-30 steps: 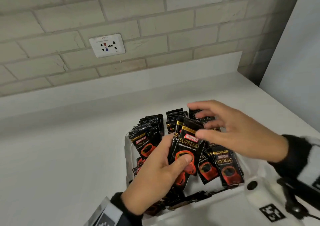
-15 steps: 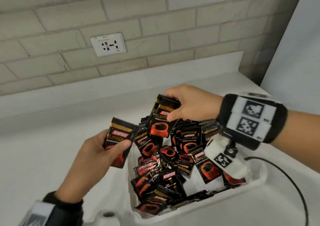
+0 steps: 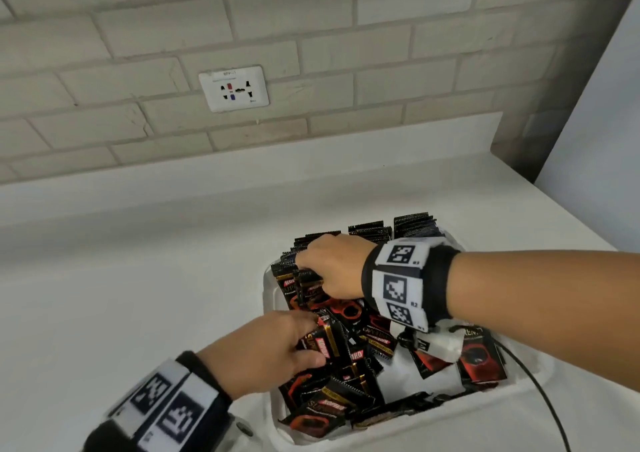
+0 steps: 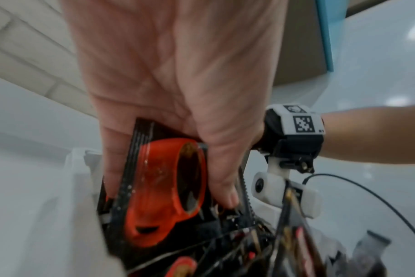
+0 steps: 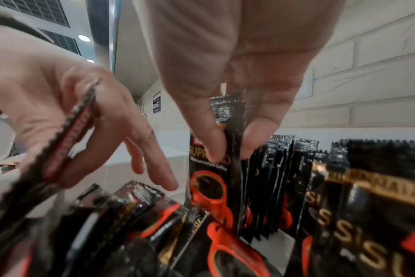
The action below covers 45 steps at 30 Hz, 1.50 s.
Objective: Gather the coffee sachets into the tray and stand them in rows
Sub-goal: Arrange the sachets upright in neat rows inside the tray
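A white tray point(image 3: 526, 396) on the counter holds many black coffee sachets printed with a red cup. Several sachets stand in rows point(image 3: 412, 225) along its far side; a loose pile point(image 3: 349, 379) fills the near part. My right hand point(image 3: 329, 268) pinches one upright sachet point(image 5: 230, 168) between thumb and fingers at the front of the left row. My left hand point(image 3: 277, 347) is over the loose pile and grips a sachet point(image 4: 163, 183) between thumb and fingers.
The tray sits on a white counter point(image 3: 138, 296) against a brick wall with a power socket point(image 3: 233, 88). A black cable point(image 3: 550, 403) runs from my right wrist camera over the tray's right rim. A pale panel point(image 3: 595, 105) stands at the right.
My right hand has lowered its sachet from above the tray down into the left row. My left hand has moved right with its sachet, from beside the tray onto the loose pile.
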{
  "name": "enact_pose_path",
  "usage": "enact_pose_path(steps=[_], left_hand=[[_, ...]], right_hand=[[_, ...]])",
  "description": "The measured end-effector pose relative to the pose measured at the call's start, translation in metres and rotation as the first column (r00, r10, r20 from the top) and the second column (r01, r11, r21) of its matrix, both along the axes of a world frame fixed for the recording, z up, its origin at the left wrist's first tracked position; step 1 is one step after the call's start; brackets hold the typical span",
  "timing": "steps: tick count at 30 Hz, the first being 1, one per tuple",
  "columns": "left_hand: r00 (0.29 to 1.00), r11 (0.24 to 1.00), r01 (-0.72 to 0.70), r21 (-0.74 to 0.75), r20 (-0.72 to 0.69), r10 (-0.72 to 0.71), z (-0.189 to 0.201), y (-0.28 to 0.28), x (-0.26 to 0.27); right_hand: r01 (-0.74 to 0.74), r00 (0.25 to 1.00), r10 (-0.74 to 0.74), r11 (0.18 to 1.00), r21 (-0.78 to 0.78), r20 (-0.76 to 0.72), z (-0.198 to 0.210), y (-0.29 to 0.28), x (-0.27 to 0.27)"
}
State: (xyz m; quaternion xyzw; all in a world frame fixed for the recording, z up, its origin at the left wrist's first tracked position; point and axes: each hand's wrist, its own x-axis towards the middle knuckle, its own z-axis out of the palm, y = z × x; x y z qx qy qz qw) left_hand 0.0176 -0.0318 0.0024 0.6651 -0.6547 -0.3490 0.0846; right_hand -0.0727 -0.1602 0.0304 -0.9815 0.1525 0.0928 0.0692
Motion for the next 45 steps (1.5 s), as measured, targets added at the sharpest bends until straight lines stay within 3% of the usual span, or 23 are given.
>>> enact_pose_path(steps=[7,15,21,25,28,30,33,35,37,41,45], left_hand=[[0.997,0.996,0.069,0.051,0.013,-0.069,-0.008,-0.005,0.003],[0.999,0.999,0.035,0.04,-0.031,-0.034,-0.01,-0.003,0.004],[0.972,0.995,-0.102,0.021,-0.21,0.104,0.005,0.003,0.017],[0.888,0.96,-0.279,-0.037,-0.392,0.242,0.017,0.007,0.021],[0.739,0.894,-0.446,-0.047,-0.582,0.338,0.022,0.002,0.015],[0.663,0.876,-0.482,-0.011,-0.658,0.357,0.02,-0.004,0.01],[0.583,0.883,-0.468,0.021,-0.744,0.327,0.018,-0.016,-0.007],[0.641,0.893,-0.446,-0.055,-0.717,0.276,0.017,-0.023,-0.022],[0.742,0.892,-0.421,-0.168,-0.629,0.232,0.019,-0.029,-0.035],[0.83,0.879,-0.386,-0.281,-0.521,0.198,0.022,-0.038,-0.055],[0.896,0.864,-0.352,-0.359,-0.397,0.2,0.026,-0.044,-0.064]], right_hand=[[-0.021,0.999,0.02,0.999,-0.029,-0.033,-0.014,0.002,0.003],[0.106,0.993,-0.1,0.987,0.117,-0.059,-0.007,-0.008,0.008],[0.141,0.99,-0.139,0.977,0.162,-0.021,0.013,-0.016,0.0],[0.18,0.967,-0.211,0.962,0.206,0.141,0.045,-0.021,-0.025],[0.206,0.933,-0.29,0.916,0.345,0.214,0.056,-0.02,-0.056],[0.213,0.912,-0.358,0.831,0.514,0.2,0.053,-0.014,-0.076],[0.206,0.86,-0.482,0.63,0.749,0.168,0.04,-0.001,-0.098],[0.187,0.807,-0.562,0.535,0.824,0.181,0.031,0.003,-0.107],[0.172,0.736,-0.632,0.521,0.836,0.242,0.026,0.001,-0.113],[0.139,0.658,-0.617,0.662,0.736,0.431,0.032,-0.01,-0.124],[0.214,0.732,-0.507,0.805,0.553,0.455,0.044,-0.02,-0.133]])
